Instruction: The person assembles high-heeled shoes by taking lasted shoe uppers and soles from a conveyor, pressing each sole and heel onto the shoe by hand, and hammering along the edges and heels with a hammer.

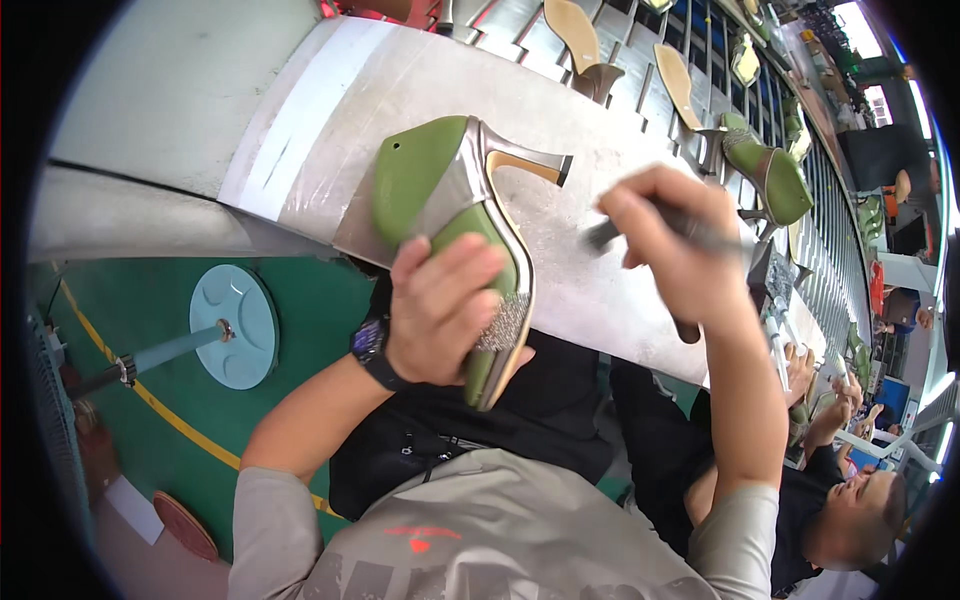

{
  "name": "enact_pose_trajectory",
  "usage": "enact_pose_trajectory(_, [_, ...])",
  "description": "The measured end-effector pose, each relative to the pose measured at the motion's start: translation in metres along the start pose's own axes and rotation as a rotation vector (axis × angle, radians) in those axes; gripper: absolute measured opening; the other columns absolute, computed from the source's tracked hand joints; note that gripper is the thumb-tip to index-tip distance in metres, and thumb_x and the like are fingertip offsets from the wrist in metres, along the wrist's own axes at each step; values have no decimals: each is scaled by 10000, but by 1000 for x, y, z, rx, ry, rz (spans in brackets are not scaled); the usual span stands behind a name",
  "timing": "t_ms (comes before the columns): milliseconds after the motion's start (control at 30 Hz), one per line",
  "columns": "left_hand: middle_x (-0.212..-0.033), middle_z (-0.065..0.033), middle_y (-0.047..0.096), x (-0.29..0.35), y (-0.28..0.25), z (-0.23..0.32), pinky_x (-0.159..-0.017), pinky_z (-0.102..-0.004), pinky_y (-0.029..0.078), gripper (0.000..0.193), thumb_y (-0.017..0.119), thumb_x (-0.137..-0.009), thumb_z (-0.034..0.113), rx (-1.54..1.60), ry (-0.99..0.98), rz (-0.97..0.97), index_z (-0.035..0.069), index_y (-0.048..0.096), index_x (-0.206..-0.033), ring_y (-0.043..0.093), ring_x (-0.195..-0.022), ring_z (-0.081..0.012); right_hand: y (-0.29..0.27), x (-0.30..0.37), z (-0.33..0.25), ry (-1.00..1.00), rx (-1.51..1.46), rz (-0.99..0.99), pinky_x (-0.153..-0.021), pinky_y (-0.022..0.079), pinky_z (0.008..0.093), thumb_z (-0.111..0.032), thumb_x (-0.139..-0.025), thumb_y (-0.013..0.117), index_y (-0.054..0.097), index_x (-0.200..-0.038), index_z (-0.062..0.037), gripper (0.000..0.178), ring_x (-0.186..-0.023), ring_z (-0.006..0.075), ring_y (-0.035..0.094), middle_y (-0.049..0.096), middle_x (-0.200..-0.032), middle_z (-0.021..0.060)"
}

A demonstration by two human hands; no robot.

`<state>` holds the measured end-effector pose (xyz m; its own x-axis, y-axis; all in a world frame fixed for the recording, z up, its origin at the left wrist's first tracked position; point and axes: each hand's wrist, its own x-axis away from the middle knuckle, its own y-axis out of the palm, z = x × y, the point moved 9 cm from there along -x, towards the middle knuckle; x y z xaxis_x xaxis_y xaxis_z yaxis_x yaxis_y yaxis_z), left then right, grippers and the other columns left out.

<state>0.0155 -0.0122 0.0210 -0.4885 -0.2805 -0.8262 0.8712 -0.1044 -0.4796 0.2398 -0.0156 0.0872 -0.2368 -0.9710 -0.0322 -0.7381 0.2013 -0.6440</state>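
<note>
A silver-grey high-heeled shoe (465,185), built on a green last (420,165), lies on its side over the front edge of the pale worktable. Its heel (530,165) points right, and a glittery band (505,322) crosses it near the toe. My left hand (447,310) is closed around the forefoot, the thumb hidden underneath. To the right, apart from the shoe and above the table, my right hand (680,240) grips a dark hand tool (603,236). Motion smears the tool, so I cannot tell its exact kind.
Behind the worktable (335,190) runs a slatted metal conveyor (640,60) with tan soles (678,85) and another green-lasted shoe (770,175). A co-worker (840,510) works at the right. A round pale-blue disc on a post (232,325) stands at the lower left.
</note>
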Motion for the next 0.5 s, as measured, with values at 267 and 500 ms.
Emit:
enact_pose_trajectory(267, [-1529, -147, 535, 11, -75, -109, -1238, -522, 332, 683, 431, -1080, 603, 1292, -909, 781, 32, 547, -1436, 435, -1472, -406, 8, 150, 10, 105, -75, 119, -1076, 495, 412, -126, -922, 718, 534, -1468, 28, 596, -1246, 375, 658, 637, -1400, 239])
enact_pose_trajectory(500, [-1415, -280, 605, -8, -31, -19, -1218, -529, 359, 966, 295, -976, 840, 2066, -619, 16, -13, 642, -1265, 475, -1445, -403, 144, 163, -10, 236, -1740, -203, -874, 623, 600, -600, -874, 745, 277, -1586, 50, 1071, -1168, 521, 659, 562, -1397, 356])
